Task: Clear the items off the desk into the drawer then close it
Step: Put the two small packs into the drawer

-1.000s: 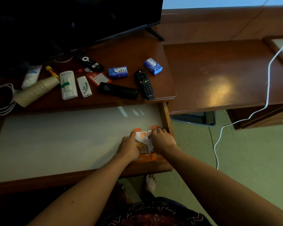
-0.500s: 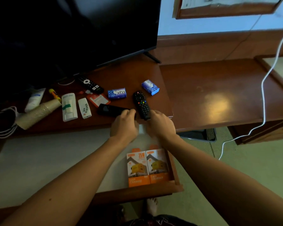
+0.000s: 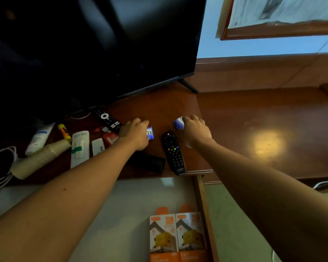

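Observation:
My left hand [image 3: 134, 134] curls over a blue soap box [image 3: 149, 133] on the wooden desk [image 3: 165, 104]; only the box's right end shows. A second blue soap box [image 3: 179, 123] sits under the fingers of my right hand [image 3: 194, 130], its left end sticking out. Between the hands lies a black remote [image 3: 173, 152] with coloured buttons. A black oblong case [image 3: 150, 163] lies under my left forearm. The open drawer [image 3: 202, 201] below holds two orange charger boxes [image 3: 177, 237] side by side at its right end.
Left on the desk: another black remote [image 3: 107, 119], a red card [image 3: 110, 138], a small white remote [image 3: 98, 147], a white box [image 3: 80, 147], stacked paper cups [image 3: 40, 157], a tube [image 3: 40, 138], a yellow stick [image 3: 64, 131], cables [image 3: 0, 167]. A TV [image 3: 93, 48] stands behind.
Both hands left the charger boxes in the drawer, rose to the desk and reached past the remote onto the two blue soap boxes. The view tilted upward.

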Demonstrator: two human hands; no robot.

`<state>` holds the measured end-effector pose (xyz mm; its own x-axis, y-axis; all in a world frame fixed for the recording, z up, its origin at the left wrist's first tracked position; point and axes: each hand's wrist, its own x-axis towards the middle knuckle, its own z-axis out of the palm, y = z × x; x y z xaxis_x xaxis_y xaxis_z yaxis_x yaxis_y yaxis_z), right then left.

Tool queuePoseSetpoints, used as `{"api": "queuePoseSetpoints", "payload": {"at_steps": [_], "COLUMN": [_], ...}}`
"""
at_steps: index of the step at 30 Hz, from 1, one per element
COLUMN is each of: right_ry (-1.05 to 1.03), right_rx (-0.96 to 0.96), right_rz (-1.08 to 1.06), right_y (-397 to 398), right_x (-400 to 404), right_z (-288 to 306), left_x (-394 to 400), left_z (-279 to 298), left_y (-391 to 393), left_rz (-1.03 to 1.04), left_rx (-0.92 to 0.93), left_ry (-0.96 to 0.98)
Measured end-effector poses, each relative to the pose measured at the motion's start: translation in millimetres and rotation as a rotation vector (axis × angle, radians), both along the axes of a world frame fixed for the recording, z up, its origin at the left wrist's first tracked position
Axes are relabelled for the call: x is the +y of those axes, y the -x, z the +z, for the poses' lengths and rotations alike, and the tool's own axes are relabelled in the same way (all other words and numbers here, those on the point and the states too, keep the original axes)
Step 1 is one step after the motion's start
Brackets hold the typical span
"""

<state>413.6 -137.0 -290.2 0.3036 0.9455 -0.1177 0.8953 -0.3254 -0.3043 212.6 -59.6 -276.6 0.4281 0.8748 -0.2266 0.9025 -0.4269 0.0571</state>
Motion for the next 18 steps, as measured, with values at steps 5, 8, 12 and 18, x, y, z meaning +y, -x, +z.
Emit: {"api": "queuePoseSetpoints", "payload": {"at_steps": [5, 8, 12, 18], "right_ry": [0.037, 0.054, 0.026, -0.065], "right_rx": [0.0, 0.027, 0.059, 0.105], "right_rz": [0.029, 0.016, -0.002, -0.052], "right_y": [-1.7, -1.8, -4.1, -4.6], "right_x": [15.6, 17.6, 16.2, -8.0], "right_z": [-10.0, -15.5, -19.9, -11.5], "left_x": [12.0, 14.6, 12.5, 0.2], "left_z": [-3.3, -4.6, -7.0, -7.0], "left_y": [-7.7, -11.8, -14.4, -11.8], "left_rz": [-0.014, -0.022, -0.034, -0.036], "left_rx": [0.061, 0.058, 0.084, 0.016], "left_ry": [0.057, 0.088, 0.121, 0.048]}}
